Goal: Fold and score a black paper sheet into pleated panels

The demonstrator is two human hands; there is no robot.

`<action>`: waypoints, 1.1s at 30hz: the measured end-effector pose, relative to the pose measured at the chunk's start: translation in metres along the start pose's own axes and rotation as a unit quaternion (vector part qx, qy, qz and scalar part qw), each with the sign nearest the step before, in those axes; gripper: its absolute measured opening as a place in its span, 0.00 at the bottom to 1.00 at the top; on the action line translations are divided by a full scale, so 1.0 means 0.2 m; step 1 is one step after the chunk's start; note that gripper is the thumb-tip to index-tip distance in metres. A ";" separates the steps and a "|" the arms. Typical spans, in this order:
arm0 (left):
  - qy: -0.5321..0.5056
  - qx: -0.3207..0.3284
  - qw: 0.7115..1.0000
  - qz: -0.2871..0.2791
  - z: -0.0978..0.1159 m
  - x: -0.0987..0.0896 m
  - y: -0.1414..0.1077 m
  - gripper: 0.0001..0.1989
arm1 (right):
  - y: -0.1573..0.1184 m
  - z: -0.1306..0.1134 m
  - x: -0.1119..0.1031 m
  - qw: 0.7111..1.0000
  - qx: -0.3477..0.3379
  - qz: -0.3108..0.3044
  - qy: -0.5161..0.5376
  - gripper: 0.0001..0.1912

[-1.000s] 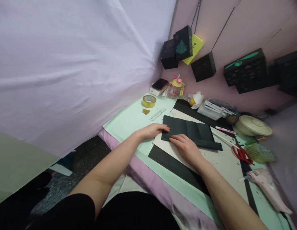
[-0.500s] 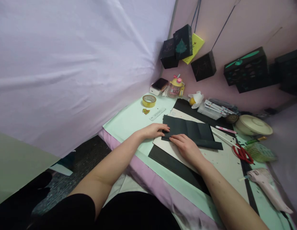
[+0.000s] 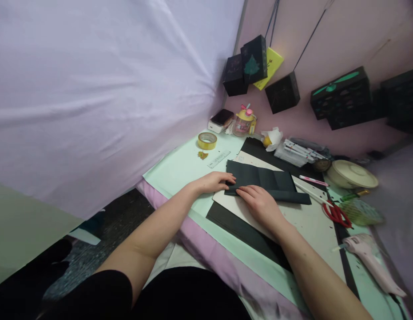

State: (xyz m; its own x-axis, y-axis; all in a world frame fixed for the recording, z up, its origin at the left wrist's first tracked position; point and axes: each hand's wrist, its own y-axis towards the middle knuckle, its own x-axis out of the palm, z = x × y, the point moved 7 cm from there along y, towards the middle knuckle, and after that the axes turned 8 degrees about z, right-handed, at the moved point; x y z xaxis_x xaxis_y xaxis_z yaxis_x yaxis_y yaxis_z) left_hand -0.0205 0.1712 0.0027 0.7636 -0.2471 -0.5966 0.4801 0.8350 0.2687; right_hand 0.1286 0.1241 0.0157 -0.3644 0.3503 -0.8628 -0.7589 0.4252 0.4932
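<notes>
A creased sheet of black paper (image 3: 260,174) lies on a white board (image 3: 313,222), its near edge folded up as a long flap whose right end sticks out past the sheet. At the sheet's left end, my left hand (image 3: 215,181) is closed on the edge, with fingers on top and the thumb nearer me. Just to its right, my right hand (image 3: 260,203) has its fingers together on the near folded edge; its thumb is hidden beneath.
Yellow tape roll (image 3: 207,141), clear ruler (image 3: 219,160) and leaf-like piece (image 3: 202,155) lie left. Red-handled scissors (image 3: 338,215), pink pen (image 3: 313,180), glue gun (image 3: 373,262) and lidded bowl (image 3: 353,174) are right. Black boxes (image 3: 282,92) hang on the wall behind.
The right part of the folded flap has shifted slightly up and away from me. My right hand has moved very slightly right; my left hand stays in place.
</notes>
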 end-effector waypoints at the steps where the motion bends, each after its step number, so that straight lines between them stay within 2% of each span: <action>1: 0.001 -0.003 1.000 -0.002 0.00 0.00 0.00 0.17 | 0.00 0.00 0.00 1.000 0.002 0.002 0.002 0.16; 6: 0.001 -0.020 1.000 -0.002 0.03 -0.01 -0.01 0.15 | 0.00 0.03 0.00 0.999 0.017 0.012 0.031 0.18; 9: 0.001 -0.017 1.000 0.011 0.08 -0.04 -0.01 0.18 | 0.01 0.07 -0.04 0.997 0.042 0.042 0.053 0.20; 12: 0.001 0.036 0.999 0.039 0.16 -0.07 -0.02 0.23 | 0.00 0.11 -0.10 0.992 0.063 0.079 0.071 0.22; 15: 0.024 0.087 0.993 0.078 0.22 -0.06 -0.01 0.25 | 0.01 0.12 -0.15 0.989 0.068 0.101 0.085 0.21; 19: 0.025 0.126 0.980 0.153 0.23 -0.01 0.01 0.18 | 0.03 0.10 -0.21 0.984 0.060 0.132 0.106 0.21; 22: 0.015 0.138 0.973 0.185 0.22 0.01 0.02 0.13 | 0.03 0.09 -0.22 0.981 0.065 0.146 0.112 0.20; 28: 0.020 0.146 0.971 0.188 0.21 0.03 0.00 0.10 | 0.03 0.11 -0.21 0.975 0.101 0.161 0.116 0.12; 33: 0.031 0.178 0.963 0.198 0.23 0.03 -0.01 0.09 | 0.03 0.08 -0.22 0.971 0.085 0.193 0.113 0.11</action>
State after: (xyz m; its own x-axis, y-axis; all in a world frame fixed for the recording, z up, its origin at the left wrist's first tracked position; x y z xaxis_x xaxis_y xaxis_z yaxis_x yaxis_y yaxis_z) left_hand 0.0037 0.1451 0.0333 0.8950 0.0952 -0.4358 0.2836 0.6328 0.7206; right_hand 0.1491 0.1253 0.0575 -0.7278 0.3281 -0.6022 -0.4485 0.4366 0.7799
